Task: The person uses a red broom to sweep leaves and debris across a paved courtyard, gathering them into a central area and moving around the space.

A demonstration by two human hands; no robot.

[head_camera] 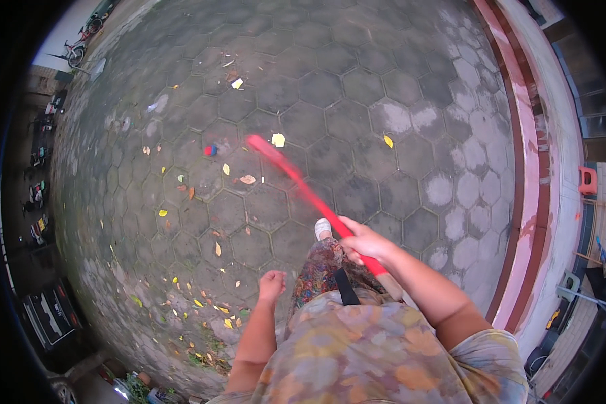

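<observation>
My right hand (368, 243) is shut around a long red stick (303, 182), blurred towards its far tip. That tip hangs out over the paving ahead and to the left, while its pale rear end reaches back beside my waist. Low on the left, my left hand (272, 286) is curled closed, with nothing visible in it. Past the stick's tip lies a small red-and-blue object (210, 150), too small to name. Near the tip is a pale yellow scrap (278, 140). One white shoe (322, 229) shows below the stick.
Hexagonal pavers (328, 131) carry scattered fallen leaves (247, 179). A pink and dark-red raised edge (527, 166) runs along the right, with a red plastic stool (588, 180) beyond. Parked scooters (38, 192), a dark car (53, 315) and a bicycle (74, 54) line the left.
</observation>
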